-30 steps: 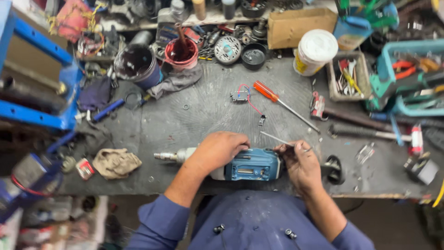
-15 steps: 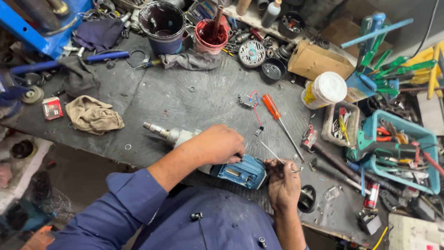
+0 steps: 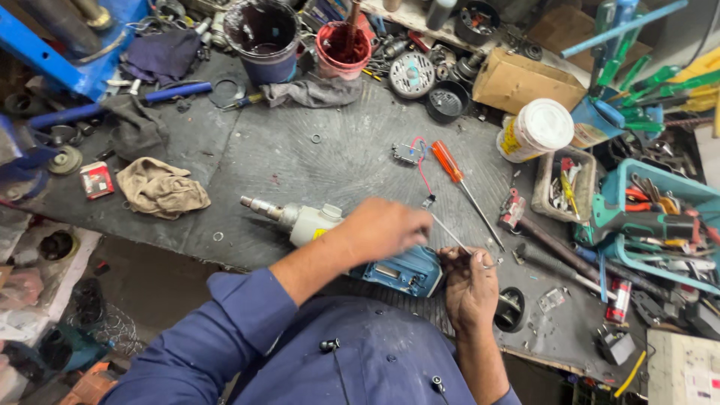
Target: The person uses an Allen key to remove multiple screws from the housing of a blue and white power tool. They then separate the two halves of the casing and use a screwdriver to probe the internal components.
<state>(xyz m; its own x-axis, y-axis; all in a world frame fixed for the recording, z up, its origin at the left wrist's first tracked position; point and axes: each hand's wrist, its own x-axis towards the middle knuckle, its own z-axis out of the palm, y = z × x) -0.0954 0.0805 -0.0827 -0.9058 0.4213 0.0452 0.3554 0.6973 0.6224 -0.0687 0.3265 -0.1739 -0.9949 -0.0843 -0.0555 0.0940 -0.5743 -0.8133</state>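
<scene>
A power drill [image 3: 401,271] with a blue body and a pale grey nose lies on the dark workbench [image 3: 300,161] near its front edge, its bare spindle pointing left. My left hand [image 3: 382,229] rests on top of the drill and holds it down. My right hand [image 3: 469,281] is at the drill's right end, gripping a thin metal tool [image 3: 448,231] whose shaft points up and left. An orange-handled screwdriver [image 3: 457,174] lies just beyond my hands. A small switch part with a red wire [image 3: 409,154] sits beside it.
A beige rag [image 3: 161,187] lies left of the drill. A dark bucket [image 3: 262,37], a red pot [image 3: 343,46], a cardboard box [image 3: 521,79] and a white tub [image 3: 536,129] line the back. Trays of hand tools [image 3: 652,217] crowd the right. A blue vise frame [image 3: 67,52] stands far left.
The camera has swung, so the bench now runs at an angle. Both hands stay on the drill, and the right hand has shifted slightly at its right end.
</scene>
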